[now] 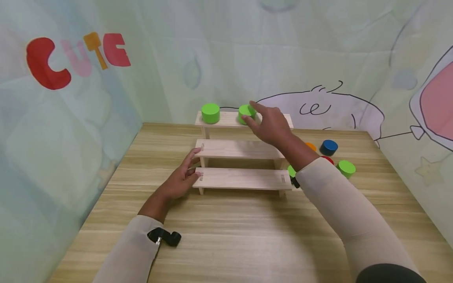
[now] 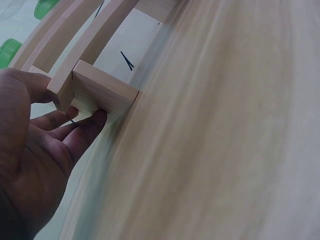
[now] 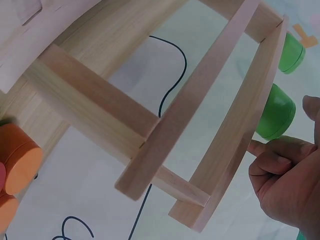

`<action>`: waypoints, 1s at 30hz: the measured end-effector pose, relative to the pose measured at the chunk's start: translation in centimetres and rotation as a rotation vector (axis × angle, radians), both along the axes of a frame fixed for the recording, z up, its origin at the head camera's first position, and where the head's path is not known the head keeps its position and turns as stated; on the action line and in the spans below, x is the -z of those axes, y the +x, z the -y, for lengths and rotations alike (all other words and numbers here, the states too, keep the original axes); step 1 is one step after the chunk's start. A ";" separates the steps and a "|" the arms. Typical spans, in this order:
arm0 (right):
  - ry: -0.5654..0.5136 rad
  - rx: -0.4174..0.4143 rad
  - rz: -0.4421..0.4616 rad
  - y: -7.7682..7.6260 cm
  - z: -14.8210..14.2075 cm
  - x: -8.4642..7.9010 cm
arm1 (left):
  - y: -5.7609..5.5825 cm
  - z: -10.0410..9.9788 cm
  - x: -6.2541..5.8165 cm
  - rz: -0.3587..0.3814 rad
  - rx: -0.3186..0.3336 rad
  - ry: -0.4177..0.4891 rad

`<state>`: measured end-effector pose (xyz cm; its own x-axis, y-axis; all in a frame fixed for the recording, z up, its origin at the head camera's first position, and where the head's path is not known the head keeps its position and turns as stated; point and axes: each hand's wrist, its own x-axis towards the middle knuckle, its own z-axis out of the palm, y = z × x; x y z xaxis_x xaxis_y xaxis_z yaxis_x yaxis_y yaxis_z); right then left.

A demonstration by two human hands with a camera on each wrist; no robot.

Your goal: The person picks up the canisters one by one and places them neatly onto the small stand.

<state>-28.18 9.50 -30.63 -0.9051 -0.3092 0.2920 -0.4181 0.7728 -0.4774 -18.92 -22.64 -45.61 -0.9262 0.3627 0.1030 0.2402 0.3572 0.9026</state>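
A pale wooden three-step stand [image 1: 244,179] stands on the table. My left hand [image 1: 178,181] holds its left end. In the left wrist view, the thumb lies at a board's end and curled fingers touch the side support [image 2: 102,90]. Two green cylinder blocks sit on the top step, one on the left [image 1: 210,113] and one near the middle [image 1: 244,114]. My right hand [image 1: 270,124] is at the middle block, thumb in front and index finger extended past its top. In the right wrist view, a fingertip is right at this block's side [image 3: 276,112], the other fingers bent.
Right of the stand, partly behind my right arm, are a blue block [image 1: 328,147], a green block [image 1: 346,168], an orange block [image 1: 310,146], a red block [image 1: 327,160] and another green block [image 1: 291,171]. A printed cloth backdrop [image 1: 212,59] borders the wooden table [image 1: 226,236].
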 end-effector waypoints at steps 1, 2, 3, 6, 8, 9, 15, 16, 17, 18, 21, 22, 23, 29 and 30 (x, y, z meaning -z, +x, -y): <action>-0.005 0.001 -0.003 0.0 -0.1 0.0 | 0.0 0.0 0.0 0.001 0.000 -0.002; -0.008 0.001 -0.007 0.1 -0.2 -0.1 | 0.0 0.0 0.0 0.003 -0.001 -0.003; -0.009 0.003 -0.007 0.1 -0.4 -0.1 | 0.0 0.0 0.0 0.005 -0.002 -0.004; -0.024 0.007 0.005 0.1 -0.9 0.0 | 0.0 0.0 0.0 0.012 0.000 -0.003; -0.037 0.009 0.017 0.2 -1.5 0.1 | 0.0 0.0 0.0 0.015 0.002 -0.001; -0.045 0.010 0.021 0.3 -1.8 0.1 | -0.1 0.1 0.0 0.015 0.003 -0.001; -0.083 0.025 0.033 1.0 -3.6 -0.1 | -0.2 0.1 0.1 0.009 0.007 0.001; -0.090 0.026 0.029 1.3 -3.9 -0.2 | -0.2 0.1 0.0 0.007 0.008 0.002; -0.097 0.028 0.024 1.5 -4.2 -0.2 | -0.2 0.1 0.0 0.005 0.010 0.004; -0.105 0.031 0.020 1.8 -4.5 -0.3 | -0.2 0.2 0.0 0.003 0.011 0.006; -0.135 0.036 -0.004 2.6 -5.2 -0.4 | -0.2 0.2 0.0 0.003 0.011 0.010; -0.151 0.037 -0.012 3.0 -5.4 -0.4 | -0.2 0.2 0.0 0.003 0.010 0.010; -0.170 0.037 -0.014 3.3 -5.7 -0.4 | -0.2 0.2 0.1 0.003 0.010 0.012; -0.240 0.037 0.018 5.1 -7.2 -0.2 | 0.0 0.2 0.2 0.000 0.013 0.028; -0.243 0.033 0.023 5.4 -7.4 -0.1 | 0.0 0.2 0.2 -0.001 0.012 0.028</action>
<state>-22.83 16.92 -30.54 -0.9205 -0.2027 0.3339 -0.3819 0.6470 -0.6599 -18.90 -22.85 -45.86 -0.9217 0.3709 0.1140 0.2453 0.3293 0.9118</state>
